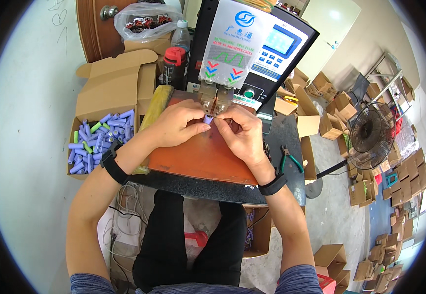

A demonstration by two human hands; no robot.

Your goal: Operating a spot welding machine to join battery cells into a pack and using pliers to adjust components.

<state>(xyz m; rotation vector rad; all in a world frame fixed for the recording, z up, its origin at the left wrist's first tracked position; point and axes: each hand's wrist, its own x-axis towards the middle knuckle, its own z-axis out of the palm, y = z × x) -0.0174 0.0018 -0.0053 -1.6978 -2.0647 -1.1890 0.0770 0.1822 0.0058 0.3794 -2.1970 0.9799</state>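
Both my hands meet under the metal electrodes of a black spot welder. Between them is a small purple cylindrical battery cell, its end up against the electrode tips. My left hand pinches the cell from the left with thumb and forefinger. My right hand is closed at the cell's right side; its thumb and forefinger press together by the electrodes, and whatever lies between them is too small to make out. Beneath the hands lies an orange-brown work mat.
At left, an open cardboard box holds many purple and some green cells. A yellow wrapped bar borders the mat. Green-handled pliers lie on the table at right. A red-capped bottle stands behind; a fan stands farther right.
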